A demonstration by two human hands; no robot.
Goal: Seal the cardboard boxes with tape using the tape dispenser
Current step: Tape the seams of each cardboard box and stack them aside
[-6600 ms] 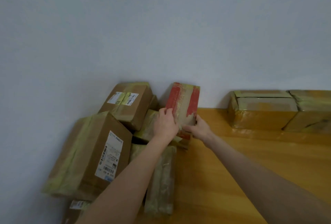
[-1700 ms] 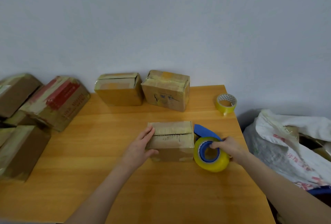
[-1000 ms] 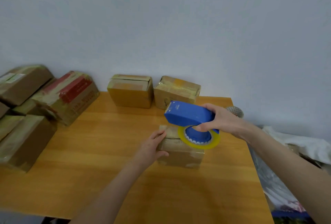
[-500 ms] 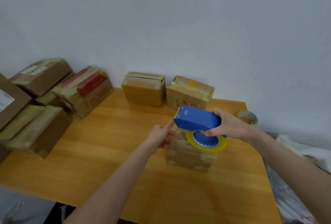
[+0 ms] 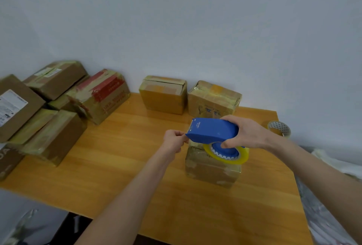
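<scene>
1. The blue tape dispenser [image 5: 211, 131] is gripped by the right hand [image 5: 248, 133], fingers wrapped round its body, and is held just above the cardboard box [image 5: 209, 168].
2. The left hand [image 5: 174, 142] is curled at the dispenser's front edge, seemingly pinching the tape end.
3. The box is set on the wooden table [image 5: 127, 166], near its right edge.

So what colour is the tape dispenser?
The tape dispenser is blue, seen best in the head view.

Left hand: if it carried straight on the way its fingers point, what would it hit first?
The blue tape dispenser: the left hand looks to be right at its front edge, though depth is unclear.
</scene>
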